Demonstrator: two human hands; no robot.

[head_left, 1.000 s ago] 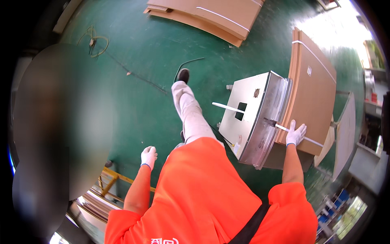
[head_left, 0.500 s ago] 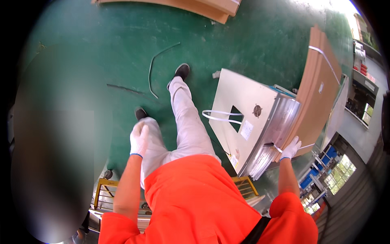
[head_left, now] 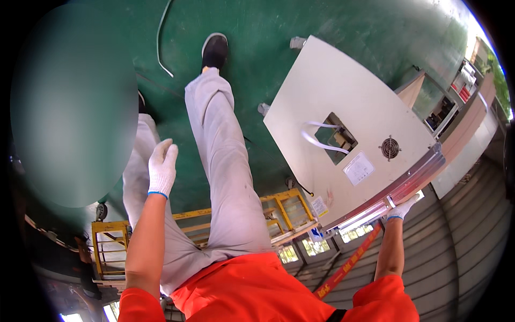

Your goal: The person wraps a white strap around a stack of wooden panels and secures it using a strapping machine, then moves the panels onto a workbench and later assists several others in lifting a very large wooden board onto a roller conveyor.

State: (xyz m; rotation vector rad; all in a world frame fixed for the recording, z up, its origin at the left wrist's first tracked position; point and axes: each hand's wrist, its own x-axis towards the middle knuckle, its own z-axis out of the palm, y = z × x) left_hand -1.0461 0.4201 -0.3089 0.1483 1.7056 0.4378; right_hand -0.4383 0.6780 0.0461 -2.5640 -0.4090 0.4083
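Observation:
My left hand (head_left: 162, 167), in a white knit glove with a blue cuff, hangs in front of my left thigh. Its fingers are stretched out and hold nothing. At right stands a cream machine cabinet (head_left: 300, 107) with a round vent, labels and a square cut-out. A loop of white strap (head_left: 317, 141) sticks out of that cut-out. My gloved right hand (head_left: 403, 207) is at the cabinet's metal-edged top, its fingers extended against the edge of a brown cardboard stack (head_left: 460, 138). A short piece of white strap (head_left: 390, 202) lies beside the wrist. The fingertips are partly hard to make out.
The cabinet stands on castors (head_left: 263, 109). Behind my legs is a yellow-framed cart (head_left: 284, 201). A loose pale strip (head_left: 160, 45) lies on the green floor (head_left: 257, 48) ahead of my foot. A red banner (head_left: 348, 263) with printing hangs at lower right.
The view has tilted and come closer to the cabinet, and the cardboard now shows mostly edge-on. My right hand stays by the stack and strap. My left hand remains free.

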